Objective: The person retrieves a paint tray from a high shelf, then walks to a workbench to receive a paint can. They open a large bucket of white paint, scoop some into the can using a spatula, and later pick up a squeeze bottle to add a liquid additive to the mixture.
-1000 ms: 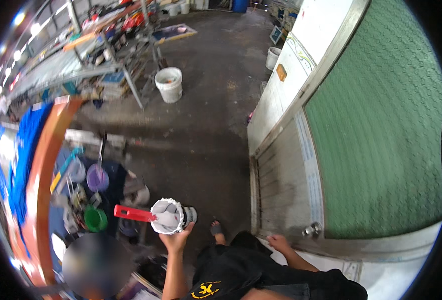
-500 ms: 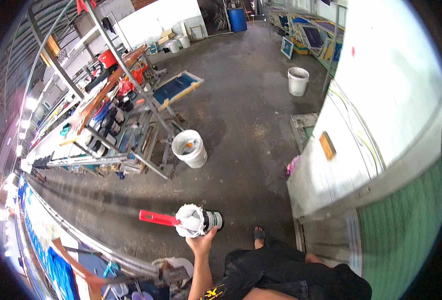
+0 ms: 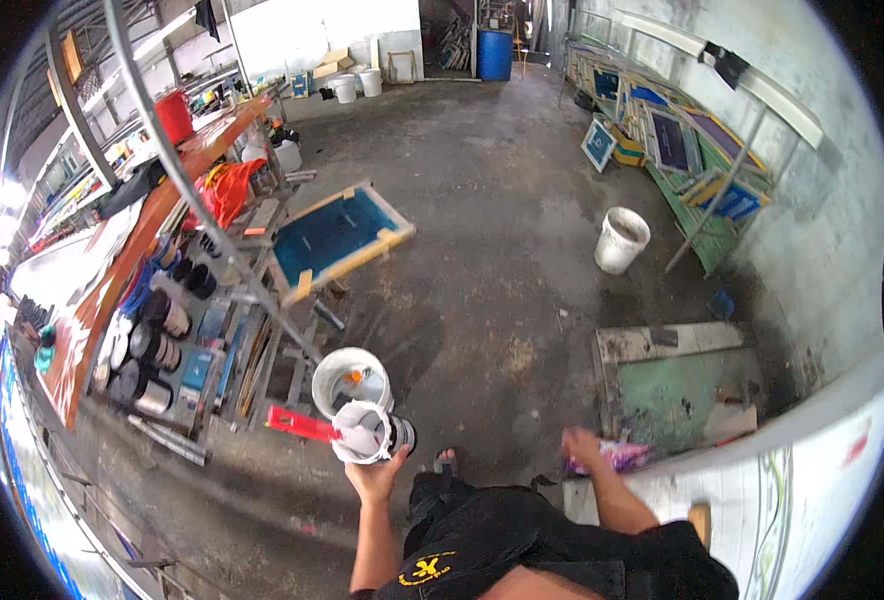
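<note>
My left hand [image 3: 377, 477] is wrapped round an open tub [image 3: 398, 434], tilted, with white stuff smeared over its rim and a dark side. A tool with a flat red handle [image 3: 302, 424] sticks out of its mouth to the left; its other end is hidden in the tub. Just beyond the tub stands a white bucket [image 3: 353, 356] with an orange thing inside, partly covered by the tub. My right hand [image 3: 584, 450] hangs out to the right, smeared by motion. Close by it in the picture lies a pink and purple bag [image 3: 627, 457]; whether they touch cannot be told.
A framed screen [image 3: 337, 240] juts out from the cluttered rack at left. Dark jars [image 3: 152, 350] stand under the orange-brown bench [image 3: 112, 270]. Another white bucket [image 3: 621, 242] stands ahead right, before leaning screens [image 3: 667, 140]. A green floor panel [image 3: 672, 395] and white wall flank my right side.
I have advanced along the floor, so the near bucket now sits right beyond the tub. My right hand has come into view. The left hand keeps its hold on the tub.
</note>
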The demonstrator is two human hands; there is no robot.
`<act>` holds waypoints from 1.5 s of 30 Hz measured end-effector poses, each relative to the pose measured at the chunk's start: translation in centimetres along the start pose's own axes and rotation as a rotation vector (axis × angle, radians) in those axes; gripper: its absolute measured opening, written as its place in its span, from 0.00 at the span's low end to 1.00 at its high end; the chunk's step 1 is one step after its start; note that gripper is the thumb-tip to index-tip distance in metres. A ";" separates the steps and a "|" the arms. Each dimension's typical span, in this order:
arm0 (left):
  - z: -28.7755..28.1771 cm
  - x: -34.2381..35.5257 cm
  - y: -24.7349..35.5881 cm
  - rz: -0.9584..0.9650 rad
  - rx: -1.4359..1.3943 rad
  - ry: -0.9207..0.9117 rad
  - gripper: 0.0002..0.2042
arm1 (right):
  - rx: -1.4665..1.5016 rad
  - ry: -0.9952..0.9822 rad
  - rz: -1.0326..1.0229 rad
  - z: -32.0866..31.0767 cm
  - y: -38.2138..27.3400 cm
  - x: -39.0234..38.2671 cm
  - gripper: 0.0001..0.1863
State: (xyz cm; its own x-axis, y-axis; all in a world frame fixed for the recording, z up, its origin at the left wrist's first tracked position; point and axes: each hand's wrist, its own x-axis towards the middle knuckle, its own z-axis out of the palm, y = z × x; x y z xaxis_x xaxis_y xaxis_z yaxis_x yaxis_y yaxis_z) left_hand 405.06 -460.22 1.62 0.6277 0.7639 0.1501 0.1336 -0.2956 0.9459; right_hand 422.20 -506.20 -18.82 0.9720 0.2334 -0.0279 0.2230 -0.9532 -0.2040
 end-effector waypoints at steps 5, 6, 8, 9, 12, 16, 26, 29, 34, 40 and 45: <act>10.9 20.0 6.4 0.387 0.098 -0.081 0.32 | 0.174 -0.728 0.148 4.9 5.0 -5.2 0.16; 13.3 23.8 7.1 0.371 0.075 -0.143 0.30 | 0.372 -0.780 0.443 5.2 5.1 -4.9 0.16; 18.6 30.1 7.4 0.354 0.071 -0.159 0.30 | 0.485 -0.814 0.669 5.3 4.9 -2.1 0.17; 21.2 32.8 7.2 0.324 -0.002 -0.167 0.31 | 0.494 -0.821 0.696 5.6 4.6 1.0 0.17; 29.2 39.8 6.5 0.282 -0.104 -0.143 0.32 | 0.485 -0.818 0.691 5.9 5.1 13.9 0.19; 37.9 46.7 7.1 0.053 -0.095 0.044 0.37 | 0.404 -0.762 0.578 4.1 7.5 37.2 0.22; 52.1 68.2 5.3 -0.159 -0.088 0.227 0.38 | 0.652 0.015 0.013 -11.4 -1.3 115.2 0.21; 57.6 77.7 5.2 -0.025 -0.167 0.325 0.37 | 0.808 -0.063 0.044 -8.8 -4.8 124.0 0.21; 66.0 97.9 8.0 0.021 -0.139 0.282 0.36 | 0.223 -0.932 0.047 -1.7 -3.8 118.0 0.19; 76.8 122.2 10.8 0.122 0.010 0.132 0.35 | 0.491 -0.972 0.474 1.3 -7.2 123.5 0.17; 85.8 137.0 12.1 0.203 -0.154 0.201 0.34 | 0.501 -0.889 0.237 2.1 -13.0 151.3 0.15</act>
State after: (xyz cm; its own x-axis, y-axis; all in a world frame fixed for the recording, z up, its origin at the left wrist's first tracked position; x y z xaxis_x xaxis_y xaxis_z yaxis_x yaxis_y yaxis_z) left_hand 558.49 -408.36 8.93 0.4633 0.8009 0.3794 -0.1062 -0.3749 0.9210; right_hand 566.25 -458.12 -22.45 0.5367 0.3016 -0.7880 -0.2194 -0.8519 -0.4755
